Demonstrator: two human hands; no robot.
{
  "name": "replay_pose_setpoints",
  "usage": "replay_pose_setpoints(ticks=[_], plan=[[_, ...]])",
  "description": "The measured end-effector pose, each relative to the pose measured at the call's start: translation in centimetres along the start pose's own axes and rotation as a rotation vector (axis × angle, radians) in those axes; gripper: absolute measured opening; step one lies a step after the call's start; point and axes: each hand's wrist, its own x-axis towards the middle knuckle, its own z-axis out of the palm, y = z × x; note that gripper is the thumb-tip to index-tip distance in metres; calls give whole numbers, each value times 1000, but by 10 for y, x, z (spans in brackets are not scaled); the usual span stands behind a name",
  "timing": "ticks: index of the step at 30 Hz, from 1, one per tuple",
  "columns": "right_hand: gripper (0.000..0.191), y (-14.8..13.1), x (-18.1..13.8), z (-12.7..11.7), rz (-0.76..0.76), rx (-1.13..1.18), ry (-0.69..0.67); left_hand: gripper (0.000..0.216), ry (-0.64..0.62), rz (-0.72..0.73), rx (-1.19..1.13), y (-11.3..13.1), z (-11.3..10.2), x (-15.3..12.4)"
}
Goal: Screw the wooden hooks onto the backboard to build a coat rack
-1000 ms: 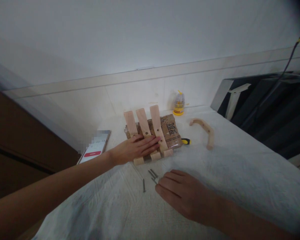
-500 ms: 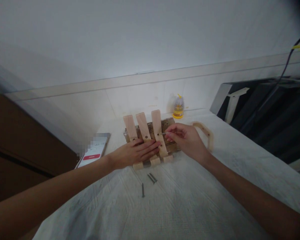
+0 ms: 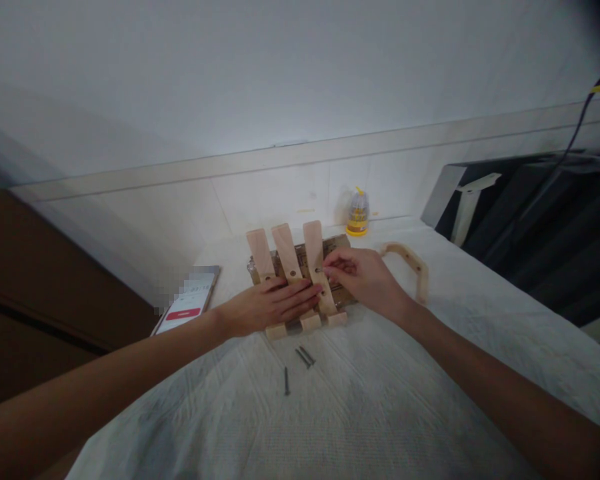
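My left hand [image 3: 275,308] lies flat, fingers stretched, over the lower parts of three light wooden hook-shaped pieces [image 3: 314,244], which rest side by side against a brown packet-like block [image 3: 343,243]. Each piece has dark screw holes. My right hand [image 3: 367,273] is closed in a pinch at the upper hole of the rightmost piece. Its fingertips hold a small metal screw [image 3: 321,270], of which little shows. In front of the pieces, three loose screws [image 3: 287,381] lie on the white cloth [image 3: 360,413].
Behind my right hand lies a curved wooden piece [image 3: 419,267]. A yellow-based screwdriver-bit container [image 3: 357,217] stands by the wall. A phone [image 3: 193,300] leans at the left. Dark equipment [image 3: 540,207] stands to the right of the table.
My right hand has shifted slightly left, bringing the screw to the upper hole of the rightmost piece. My left hand stays in place on the wooden pieces.
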Motion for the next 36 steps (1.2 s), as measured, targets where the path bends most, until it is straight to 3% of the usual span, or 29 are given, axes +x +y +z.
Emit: replay_pose_setpoints(ticks=[5,9,11,14,18,36], plan=[[8,5,5,0,-6,15,-1,40,-20,4,-13,-1,0,0],[42,12,10,0,3,148,-25,42,-23,9,-35,-1,0,0],[48,14,13,-2,-5,204,-85,43,-25,3,-48,-1,1,-1],[38,15,13,-3,-71,114,-78,44,-28,-3,-51,-2,1,-2],[5,11,9,-5,-205,-126,-109,44,-32,6,-28,-2,0,-1],[14,-1,7,-1,-180,-310,2,42,16,27,-9,-2,1,0]])
